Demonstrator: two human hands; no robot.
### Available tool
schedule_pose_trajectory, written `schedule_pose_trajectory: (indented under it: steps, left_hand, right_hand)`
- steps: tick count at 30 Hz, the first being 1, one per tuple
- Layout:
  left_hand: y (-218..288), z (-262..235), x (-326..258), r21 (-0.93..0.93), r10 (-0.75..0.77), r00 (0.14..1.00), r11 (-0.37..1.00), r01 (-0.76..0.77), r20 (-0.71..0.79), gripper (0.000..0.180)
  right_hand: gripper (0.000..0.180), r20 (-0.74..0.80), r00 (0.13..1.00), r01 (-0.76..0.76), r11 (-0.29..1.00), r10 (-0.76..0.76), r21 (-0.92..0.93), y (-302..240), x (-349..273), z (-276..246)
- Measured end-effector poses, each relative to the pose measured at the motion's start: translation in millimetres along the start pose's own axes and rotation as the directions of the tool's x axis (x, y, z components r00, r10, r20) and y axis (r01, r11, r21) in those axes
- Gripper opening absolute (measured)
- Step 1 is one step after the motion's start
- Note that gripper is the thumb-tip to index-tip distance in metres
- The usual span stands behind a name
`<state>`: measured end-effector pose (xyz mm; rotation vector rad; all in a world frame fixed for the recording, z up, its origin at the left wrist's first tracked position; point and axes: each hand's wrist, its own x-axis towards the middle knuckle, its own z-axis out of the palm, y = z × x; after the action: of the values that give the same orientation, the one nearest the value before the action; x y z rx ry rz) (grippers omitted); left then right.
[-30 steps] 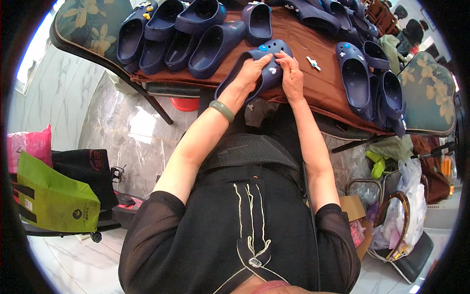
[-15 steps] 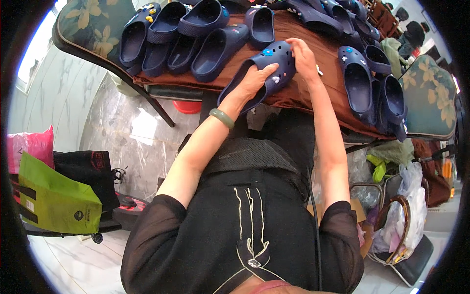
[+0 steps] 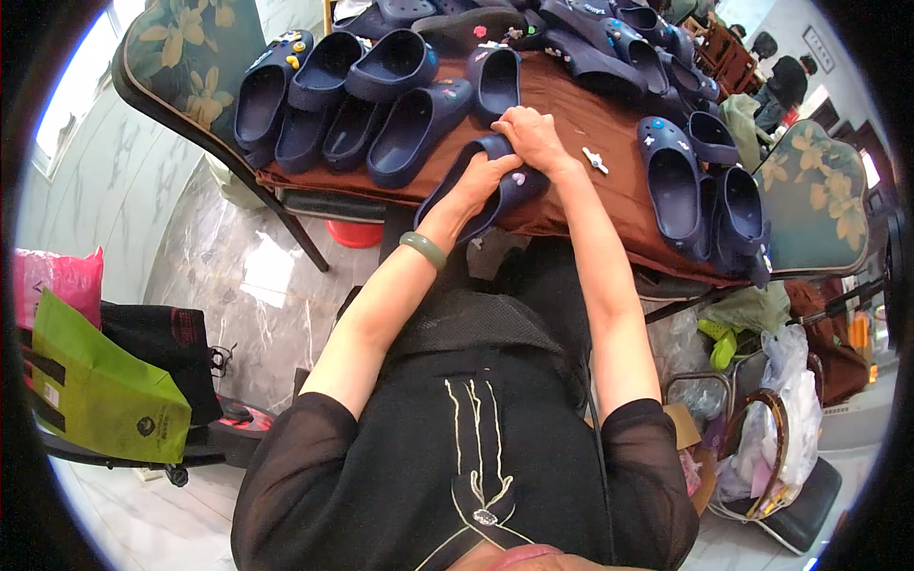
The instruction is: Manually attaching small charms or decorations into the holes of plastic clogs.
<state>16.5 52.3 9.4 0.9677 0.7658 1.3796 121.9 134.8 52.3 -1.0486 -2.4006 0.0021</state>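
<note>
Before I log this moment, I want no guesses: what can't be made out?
In the head view:
Held clog: toe mostly covered by the right hand.
Far clogs: partly cut off by the top edge.
White piece on brown cloth: details too small.
Distant person: too small for detail.

At left, a lime-green carrier bag (image 3: 109,385) is set just beside a shiny pink plastic bag (image 3: 59,281). Glossy grey marbled flooring (image 3: 209,238) is seen near a rounded red object (image 3: 352,235). At right, a translucent white plastic bag (image 3: 795,409) is placed near a brown cardboard box (image 3: 684,427).
</note>
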Motion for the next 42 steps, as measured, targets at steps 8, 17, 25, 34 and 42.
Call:
schedule_pose_trajectory:
  steps: [8,17,25,34,42]
  left_hand:
    - [3.4,0.5,-0.4,0.086,-0.010,1.000,0.996,0.012,-0.029,0.023]
    - [4.7,3.6,1.2,0.042,0.006,0.999,0.999,-0.004,-0.045,0.020]
    - [-1.1,-3.2,0.1,0.121,0.057,0.996,0.991,-0.048,-0.071,0.018]
    - [-2.3,1.1,1.7,0.123,0.078,0.995,0.990,-0.070,-0.065,0.016]
    - [21.3,8.7,-6.6,0.260,0.044,0.999,0.965,-0.034,-0.030,0.019]
  right_hand:
    - [0.028,-0.073,0.997,0.039,0.966,-0.021,0.255,12.9,-5.3,5.7]
    - [0.027,0.004,0.999,-0.047,0.958,0.047,0.283,6.5,-2.1,-1.0]
    - [0.024,-0.204,0.979,0.059,0.967,-0.008,0.249,-5.1,-12.3,4.3]
    - [0.025,-0.319,0.948,0.095,0.940,0.015,0.328,1.6,-17.1,9.7]
    - [0.029,-0.410,0.894,-0.033,0.939,0.181,0.343,10.1,-22.7,17.6]
